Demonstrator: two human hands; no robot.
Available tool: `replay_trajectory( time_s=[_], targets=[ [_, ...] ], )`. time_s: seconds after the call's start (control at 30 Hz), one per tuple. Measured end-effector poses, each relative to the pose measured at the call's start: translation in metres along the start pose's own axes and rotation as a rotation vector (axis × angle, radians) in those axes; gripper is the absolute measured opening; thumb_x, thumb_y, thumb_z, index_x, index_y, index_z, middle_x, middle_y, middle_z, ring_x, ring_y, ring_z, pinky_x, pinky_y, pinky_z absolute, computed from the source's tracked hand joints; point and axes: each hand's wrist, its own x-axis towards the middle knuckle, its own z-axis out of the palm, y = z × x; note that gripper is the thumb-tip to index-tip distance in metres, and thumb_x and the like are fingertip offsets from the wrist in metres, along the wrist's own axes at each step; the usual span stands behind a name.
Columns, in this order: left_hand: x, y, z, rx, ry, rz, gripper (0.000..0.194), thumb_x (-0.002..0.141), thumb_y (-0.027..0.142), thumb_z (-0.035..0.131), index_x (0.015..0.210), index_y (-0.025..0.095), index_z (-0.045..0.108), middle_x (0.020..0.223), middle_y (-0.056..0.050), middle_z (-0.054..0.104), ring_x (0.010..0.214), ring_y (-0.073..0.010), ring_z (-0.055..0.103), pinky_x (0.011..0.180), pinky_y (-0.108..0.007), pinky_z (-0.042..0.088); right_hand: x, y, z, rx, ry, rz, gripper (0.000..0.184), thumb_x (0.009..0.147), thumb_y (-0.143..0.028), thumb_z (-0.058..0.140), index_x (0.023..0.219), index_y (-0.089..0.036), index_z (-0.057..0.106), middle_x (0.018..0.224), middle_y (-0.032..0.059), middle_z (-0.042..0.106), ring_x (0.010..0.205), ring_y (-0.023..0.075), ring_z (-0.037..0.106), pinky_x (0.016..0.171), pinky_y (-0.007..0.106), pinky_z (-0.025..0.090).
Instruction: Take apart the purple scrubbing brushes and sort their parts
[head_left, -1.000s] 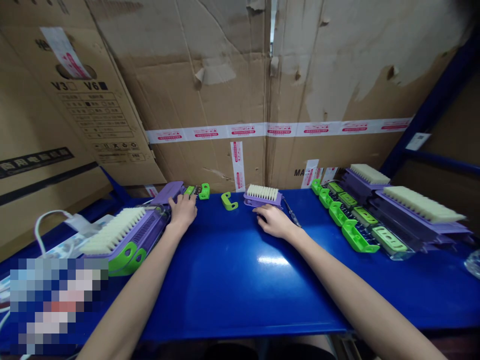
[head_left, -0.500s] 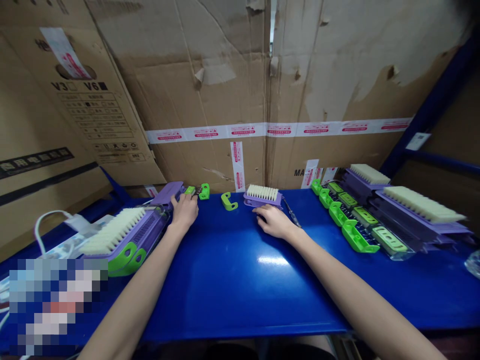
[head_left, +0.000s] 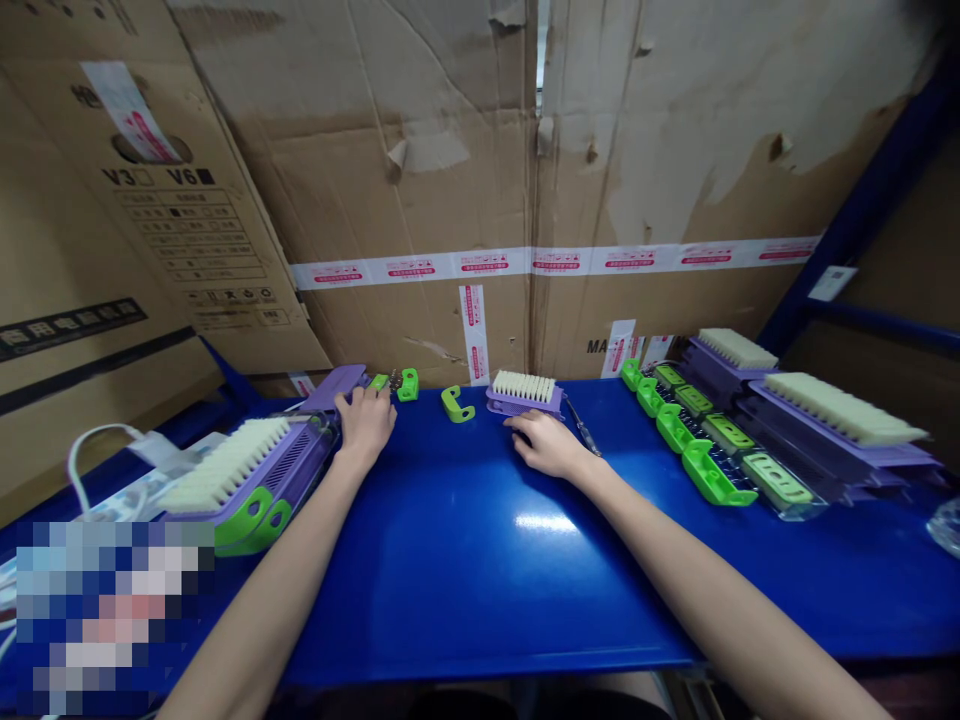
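At the back left, my left hand [head_left: 366,428] lies palm down with its fingers apart, at the edge of a purple plastic housing [head_left: 336,388]. Just beyond its fingertips is a small green part [head_left: 379,382], with a green bracket [head_left: 408,385] beside it; whether the fingertips touch is unclear. My right hand [head_left: 549,443] rests on the blue table, fingers loosely bent and apart, in front of a purple brush head [head_left: 525,392] with cream bristles. Nothing shows in it. A screwdriver [head_left: 582,428] lies right of that brush, and a curved green piece [head_left: 456,404] sits between my hands.
Green brackets [head_left: 675,430] and green-topped clear modules [head_left: 729,432] line the right, beside purple brush housings [head_left: 847,410]. Another brush assembly [head_left: 247,470] lies at left, near a white power strip [head_left: 142,490] with cables. Cardboard [head_left: 420,200] walls the back.
My left hand's fingers have spread a little and drawn slightly back from the small green part. My right hand stays in place.
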Motion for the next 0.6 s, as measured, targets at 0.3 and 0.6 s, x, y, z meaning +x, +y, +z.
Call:
replay_trajectory(
  time_s=[0.3, 0.6],
  targets=[
    [0.0005, -0.0004, 0.0006, 0.001, -0.032, -0.068, 0.039, 0.085, 0.022, 0.033, 0.107, 0.013, 0.064, 0.106, -0.02, 0.063, 0.102, -0.0344, 0.05, 0.084, -0.051, 0.032, 0.0003, -0.0001, -0.0003, 0.0, 0.0, -0.004, 0.035, 0.086, -0.016, 0.046, 0.117, -0.012, 0.062, 0.112, 0.0118, 0.066, 0.105, 0.0205, 0.059, 0.093, 0.03, 0.043],
    [-0.0026, 0.0011, 0.0006, 0.065, -0.01, -0.08, 0.038, 0.085, 0.029, 0.037, 0.105, 0.012, 0.065, 0.113, -0.021, 0.057, 0.105, -0.0351, 0.046, 0.083, -0.05, 0.034, 0.0009, -0.0002, -0.0001, -0.006, -0.004, -0.002, 0.035, 0.086, -0.016, 0.046, 0.117, -0.012, 0.062, 0.111, 0.0121, 0.066, 0.103, 0.0206, 0.059, 0.091, 0.031, 0.044]
  ],
)
